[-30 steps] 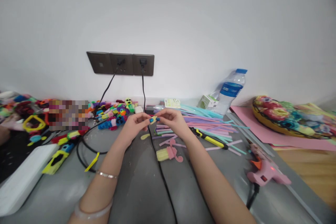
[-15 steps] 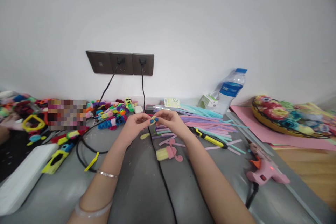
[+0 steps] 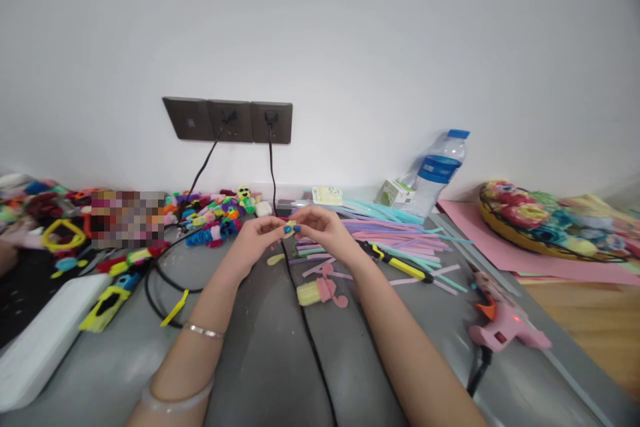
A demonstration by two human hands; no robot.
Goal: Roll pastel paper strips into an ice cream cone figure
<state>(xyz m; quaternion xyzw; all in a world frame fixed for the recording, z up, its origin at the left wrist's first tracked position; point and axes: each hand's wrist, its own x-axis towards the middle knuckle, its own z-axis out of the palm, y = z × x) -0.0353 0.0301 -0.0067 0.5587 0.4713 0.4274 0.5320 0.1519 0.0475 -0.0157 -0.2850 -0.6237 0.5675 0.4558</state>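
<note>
My left hand [image 3: 257, 240] and my right hand [image 3: 325, 233] meet over the middle of the grey table, thumbs close together. Both pinch a small pale yellow piece of pipe cleaner [image 3: 291, 225] between thumb and fingertips; its exact shape is mostly hidden. Below them lies a fuzzy figure [image 3: 311, 292], pale yellow at one end and pink with curled ends at the other. A short pale yellow loop [image 3: 275, 259] rests on the table by my left hand. Purple, pink and mint pipe cleaners [image 3: 400, 237] spread out behind and beside my right hand.
Yellow-handled pliers [image 3: 405, 268] lie across the pipe cleaners. To the right are a pink glue gun [image 3: 510, 330], a water bottle [image 3: 440, 170] and a flower basket [image 3: 505, 230]. A black cable [image 3: 313, 347] crosses the table. Colourful fuzzy figures [image 3: 215, 233] and a white box [image 3: 50, 340] stand left.
My fingertips have shifted slightly around the small yellow piece, and a little more of it shows between them. The things on the table stay where they were.
</note>
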